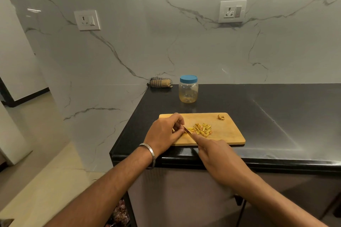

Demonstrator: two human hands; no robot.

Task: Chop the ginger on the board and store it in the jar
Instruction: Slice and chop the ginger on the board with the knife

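A wooden cutting board lies near the front edge of the black counter. A pile of yellow ginger strips sits at its middle. My left hand curls its fingers over a few ginger strips at the board's left. My right hand grips a knife, index finger stretched along its spine, the blade tip beside my left fingertips. The handle is hidden in my palm. A clear plastic jar with a blue lid on stands behind the board.
A small ginger scrap lies at the board's far right corner. A folded checked cloth rests against the marble wall at the counter's back left. The black counter extends to the right; its left edge drops to the floor.
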